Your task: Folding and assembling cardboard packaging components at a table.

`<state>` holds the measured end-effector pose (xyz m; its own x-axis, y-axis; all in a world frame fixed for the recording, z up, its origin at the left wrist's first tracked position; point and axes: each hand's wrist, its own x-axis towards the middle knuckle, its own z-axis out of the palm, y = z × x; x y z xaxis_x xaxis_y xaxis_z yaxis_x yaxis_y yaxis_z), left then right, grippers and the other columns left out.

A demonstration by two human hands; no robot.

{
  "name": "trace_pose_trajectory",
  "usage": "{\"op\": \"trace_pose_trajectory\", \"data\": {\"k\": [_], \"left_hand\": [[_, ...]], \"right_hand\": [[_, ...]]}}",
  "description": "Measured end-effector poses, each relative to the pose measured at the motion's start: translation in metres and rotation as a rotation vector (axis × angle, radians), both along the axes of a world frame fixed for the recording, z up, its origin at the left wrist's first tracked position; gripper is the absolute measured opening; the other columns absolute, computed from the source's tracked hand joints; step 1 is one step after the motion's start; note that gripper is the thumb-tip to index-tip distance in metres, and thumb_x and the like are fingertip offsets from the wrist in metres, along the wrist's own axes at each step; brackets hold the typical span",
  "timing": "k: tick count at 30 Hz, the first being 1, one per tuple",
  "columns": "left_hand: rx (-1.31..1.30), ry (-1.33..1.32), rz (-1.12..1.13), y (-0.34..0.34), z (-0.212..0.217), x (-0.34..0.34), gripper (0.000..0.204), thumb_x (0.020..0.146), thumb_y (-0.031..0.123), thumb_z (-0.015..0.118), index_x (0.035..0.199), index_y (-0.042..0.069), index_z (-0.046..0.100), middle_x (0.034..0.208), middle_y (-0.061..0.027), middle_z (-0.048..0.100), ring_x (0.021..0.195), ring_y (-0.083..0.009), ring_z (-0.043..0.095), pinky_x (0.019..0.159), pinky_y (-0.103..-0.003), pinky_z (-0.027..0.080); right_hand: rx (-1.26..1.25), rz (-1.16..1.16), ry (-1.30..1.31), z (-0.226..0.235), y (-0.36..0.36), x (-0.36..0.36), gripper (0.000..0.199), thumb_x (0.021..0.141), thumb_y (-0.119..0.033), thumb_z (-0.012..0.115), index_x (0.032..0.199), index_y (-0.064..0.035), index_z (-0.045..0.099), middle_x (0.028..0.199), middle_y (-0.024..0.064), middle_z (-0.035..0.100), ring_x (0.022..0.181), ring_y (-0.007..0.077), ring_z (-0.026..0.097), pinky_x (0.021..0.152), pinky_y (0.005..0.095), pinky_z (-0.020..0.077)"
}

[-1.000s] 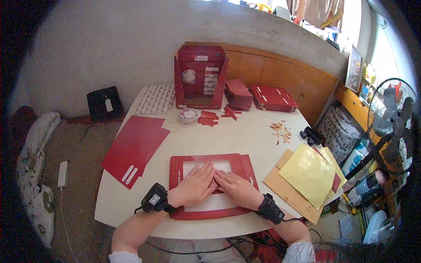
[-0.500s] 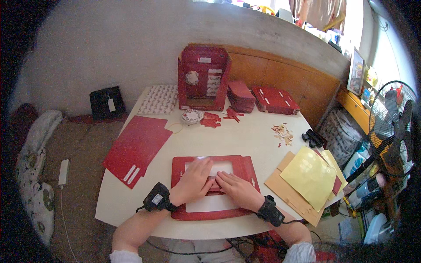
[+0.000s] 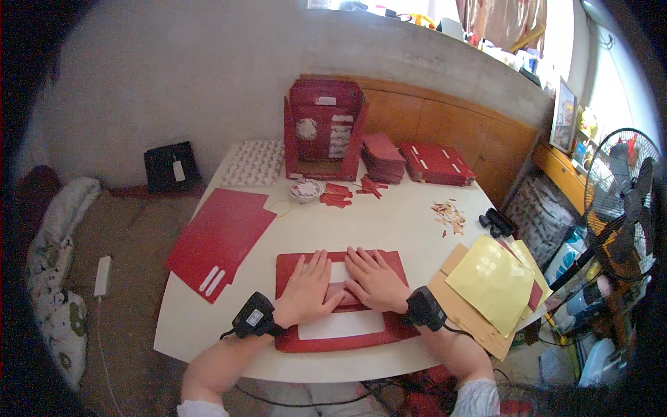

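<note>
A red cardboard sheet [image 3: 319,344] with rounded corners lies flat at the table's near edge. White areas [image 3: 342,325] show on its face, and a dull red piece [image 3: 339,296] crosses its middle between my hands. My left hand [image 3: 308,288] lies flat on the left half, fingers stretched toward the far edge. On the right half, my right hand [image 3: 377,281] presses down flat, its fingers also extended. The two thumbs point inward and nearly meet over the dull red piece. What lies under my palms is hidden.
A large red sheet [image 3: 215,236] lies left on the table [image 3: 368,222]. At the back stand a red box [image 3: 324,90], a small bowl [image 3: 306,190], and red card stacks [image 3: 383,156]. Yellow sheets [image 3: 490,281] lie right, near a black fan [image 3: 629,201].
My hands have gone from close together at the sheet's middle to lying flatter, fingers farther forward. My right hand has shifted right and away from me.
</note>
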<state>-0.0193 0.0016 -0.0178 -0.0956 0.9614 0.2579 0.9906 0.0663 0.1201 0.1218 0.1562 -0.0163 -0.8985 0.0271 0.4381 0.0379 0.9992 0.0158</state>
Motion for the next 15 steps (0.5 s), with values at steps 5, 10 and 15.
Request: {"op": "trace_pose_trajectory", "data": {"k": [5, 10, 15], "left_hand": [[0.064, 0.038, 0.013, -0.001, -0.003, -0.004, 0.071, 0.09, 0.043, 0.049, 0.137, -0.007, 0.034, 0.144, -0.029, 0.029, 0.137, -0.0397, 0.026, 0.113, -0.05, 0.017], [0.312, -0.345, -0.011, 0.009, 0.005, -0.029, 0.04, 0.082, 0.028, 0.06, 0.114, 0.005, 0.058, 0.113, -0.0175, 0.058, 0.11, -0.0321, 0.053, 0.093, -0.045, 0.036], [0.329, -0.35, 0.195, 0.008, 0.001, -0.05, 0.015, 0.079, 0.021, 0.065, 0.087, 0.008, 0.067, 0.083, -0.0081, 0.063, 0.086, -0.0272, 0.058, 0.079, -0.042, 0.04]], "right_hand": [[-0.265, 0.089, 0.001, 0.02, 0.029, -0.026, 0.025, 0.087, -0.02, 0.057, 0.102, -0.0014, 0.062, 0.099, 0.015, 0.064, 0.097, 0.033, 0.059, 0.085, 0.0415, 0.047], [-0.604, 0.052, -0.037, 0.018, 0.047, -0.05, 0.017, 0.081, -0.021, 0.066, 0.085, -0.0047, 0.067, 0.089, 0.0152, 0.064, 0.082, 0.0313, 0.062, 0.075, 0.0396, 0.0491], [-0.681, 0.091, -0.091, 0.012, 0.043, -0.055, 0.017, 0.08, -0.02, 0.068, 0.085, -0.0036, 0.066, 0.082, 0.0151, 0.064, 0.077, 0.0301, 0.063, 0.071, 0.0383, 0.0499]]}}
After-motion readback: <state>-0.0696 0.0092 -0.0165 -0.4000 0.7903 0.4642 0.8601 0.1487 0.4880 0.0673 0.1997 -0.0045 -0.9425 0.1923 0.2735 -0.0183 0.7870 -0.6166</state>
